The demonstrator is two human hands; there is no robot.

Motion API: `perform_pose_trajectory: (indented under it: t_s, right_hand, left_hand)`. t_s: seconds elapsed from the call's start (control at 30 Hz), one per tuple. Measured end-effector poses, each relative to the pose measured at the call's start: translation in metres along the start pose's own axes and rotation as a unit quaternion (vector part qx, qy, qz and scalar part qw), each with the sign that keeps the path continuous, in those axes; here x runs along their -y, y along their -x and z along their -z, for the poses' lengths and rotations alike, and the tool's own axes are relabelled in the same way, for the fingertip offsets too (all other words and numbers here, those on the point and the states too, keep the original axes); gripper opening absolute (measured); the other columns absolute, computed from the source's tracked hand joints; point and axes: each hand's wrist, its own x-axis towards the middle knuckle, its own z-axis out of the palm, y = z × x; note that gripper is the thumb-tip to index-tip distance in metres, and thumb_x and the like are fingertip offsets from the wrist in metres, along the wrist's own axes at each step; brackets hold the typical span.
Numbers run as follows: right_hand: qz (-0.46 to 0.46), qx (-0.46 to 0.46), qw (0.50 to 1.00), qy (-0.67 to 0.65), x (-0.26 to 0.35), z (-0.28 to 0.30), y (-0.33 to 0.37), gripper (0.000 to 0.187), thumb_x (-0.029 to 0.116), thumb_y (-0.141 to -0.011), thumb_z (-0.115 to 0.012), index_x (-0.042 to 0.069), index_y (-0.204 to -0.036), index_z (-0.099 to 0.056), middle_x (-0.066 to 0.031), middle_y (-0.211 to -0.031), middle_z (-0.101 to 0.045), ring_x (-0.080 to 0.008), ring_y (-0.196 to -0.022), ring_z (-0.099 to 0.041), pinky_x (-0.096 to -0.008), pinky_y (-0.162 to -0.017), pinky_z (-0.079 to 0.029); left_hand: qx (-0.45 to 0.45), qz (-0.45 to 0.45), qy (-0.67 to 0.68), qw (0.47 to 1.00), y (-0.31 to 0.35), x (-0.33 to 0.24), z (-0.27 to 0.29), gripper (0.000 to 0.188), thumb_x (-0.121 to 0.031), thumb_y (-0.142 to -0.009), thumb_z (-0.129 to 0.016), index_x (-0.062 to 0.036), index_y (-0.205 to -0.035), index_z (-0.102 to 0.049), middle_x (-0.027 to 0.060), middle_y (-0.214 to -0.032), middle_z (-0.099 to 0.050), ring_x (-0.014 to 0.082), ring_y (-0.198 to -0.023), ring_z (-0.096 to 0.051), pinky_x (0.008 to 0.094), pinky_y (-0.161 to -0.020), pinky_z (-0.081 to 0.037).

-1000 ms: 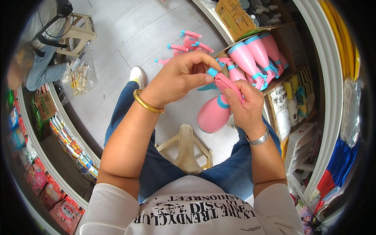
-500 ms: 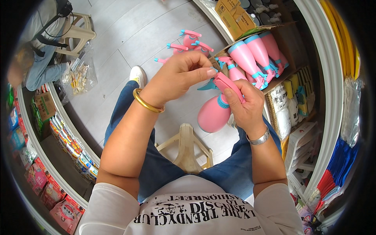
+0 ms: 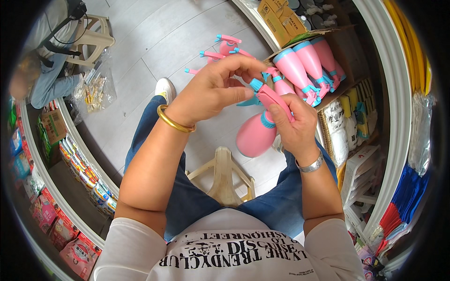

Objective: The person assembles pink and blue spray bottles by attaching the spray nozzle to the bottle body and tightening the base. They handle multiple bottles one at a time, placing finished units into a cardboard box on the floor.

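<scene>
A pink spray bottle point(image 3: 255, 136) with a blue collar and a blue nozzle point(image 3: 256, 85) tilts in front of me. My right hand point(image 3: 297, 124) is closed around its spray head, thumb on top. Beside the nozzle is my left hand point(image 3: 218, 86), its fingers curved and parted from the thumb, with nothing visible between them. The thumb tip comes close to the nozzle; whether it touches cannot be made out. Several more pink spray bottles point(image 3: 228, 48) stand on the floor beyond my left hand, partly hidden by it.
On the right, a cardboard box point(image 3: 352, 70) holds several upside-down pink spray bottles point(image 3: 307, 58). A beige plastic stool point(image 3: 222, 175) shows between my legs. Shelves of packets point(image 3: 86, 171) curve along the left. At upper left a person point(image 3: 51, 84) is near another stool point(image 3: 96, 40).
My left thumb and fingers have come off the nozzle and spread apart, uncovering its blue tip. The right hand keeps the spray bottle in nearly the same place.
</scene>
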Motion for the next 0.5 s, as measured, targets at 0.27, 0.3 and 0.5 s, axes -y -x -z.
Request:
perform_pose_trajectory:
  t_s: [0.27, 0.3, 0.5]
  right_hand:
    - [-0.003, 0.015, 1.000, 0.010, -0.001, 0.000, 0.001, 0.017, 0.019, -0.089, -0.072, 0.004, -0.084, -0.065, -0.0079, -0.067, -0.060, -0.0245, -0.058, -0.057, -0.0347, -0.053, -0.043]
    - [-0.001, 0.016, 1.000, 0.012, -0.001, 0.000, 0.001, 0.017, 0.019, -0.089, -0.072, 0.004, -0.084, -0.065, -0.0080, -0.067, -0.060, -0.0245, -0.058, -0.057, -0.0347, -0.053, -0.043]
    - [0.005, 0.010, 1.000, 0.011, 0.000, -0.001, 0.000, 0.018, 0.019, -0.089, -0.073, 0.004, -0.083, -0.064, -0.0083, -0.066, -0.059, -0.0244, -0.058, -0.057, -0.0347, -0.053, -0.043]
  left_hand:
    - [0.031, 0.039, -0.015, 0.999, 0.001, 0.003, 0.008, 0.014, -0.016, -0.092, -0.071, -0.0037, -0.097, -0.066, -0.0049, -0.082, -0.054, 0.0033, -0.072, -0.046, 0.0200, -0.062, -0.039]
    - [0.015, 0.022, -0.008, 1.000, 0.000, 0.001, 0.004, 0.014, -0.017, -0.092, -0.071, -0.0037, -0.095, -0.066, -0.0052, -0.079, -0.053, 0.0033, -0.070, -0.045, 0.0204, -0.061, -0.038]
    - [0.000, 0.108, -0.084, 0.991, 0.000, -0.002, 0.010, 0.011, -0.014, -0.093, -0.069, -0.0035, -0.092, -0.065, -0.0052, -0.077, -0.054, 0.0035, -0.069, -0.045, 0.0211, -0.059, -0.037]
